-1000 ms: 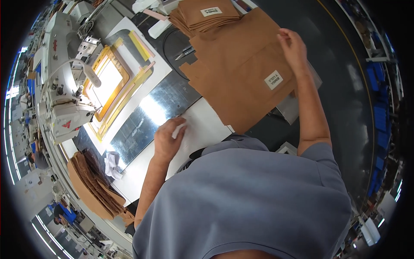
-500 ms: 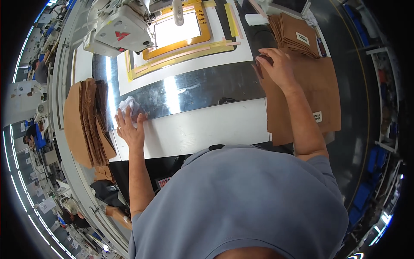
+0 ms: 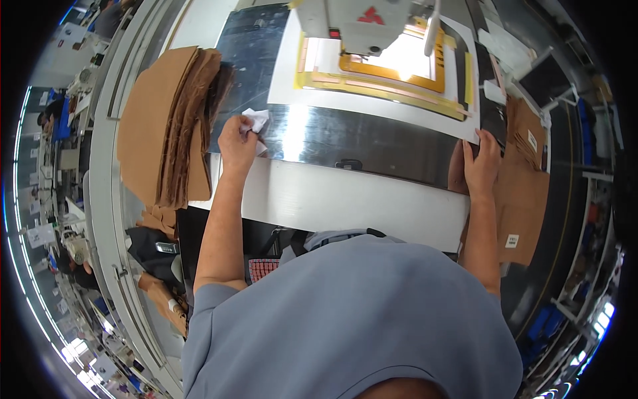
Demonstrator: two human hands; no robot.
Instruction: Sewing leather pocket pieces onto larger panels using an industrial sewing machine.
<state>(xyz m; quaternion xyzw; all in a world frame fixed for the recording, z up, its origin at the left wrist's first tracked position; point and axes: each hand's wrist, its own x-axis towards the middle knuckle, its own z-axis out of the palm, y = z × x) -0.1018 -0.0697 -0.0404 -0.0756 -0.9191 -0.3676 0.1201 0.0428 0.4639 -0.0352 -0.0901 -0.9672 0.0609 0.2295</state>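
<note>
A crumpled white cloth point(image 3: 256, 120) is pinched in the fingers of my left hand point(image 3: 238, 143), low over the left part of a shiny metal plate point(image 3: 372, 136). My right hand point(image 3: 482, 163) rests at the plate's right end with thumb and fingers apart, its fingertips by the corner of a white sheet point(image 3: 372, 111). I see nothing held in it. On that sheet lies an orange frame point(image 3: 425, 81) with yellow strips around it, partly hidden by the white head of a sewing machine point(image 3: 359, 26).
Left of my left hand stands a thick stack of brown pieces point(image 3: 156, 126). More brown pieces point(image 3: 522, 213) with white labels lie beyond my right hand. A white table edge point(image 3: 345, 197) runs before me. A dark screen point(image 3: 546, 78) stands at far right.
My left hand has closed on the white cloth, which lay under its spread fingers. My right hand has left the brown pieces for the plate's right end. The view has shifted left.
</note>
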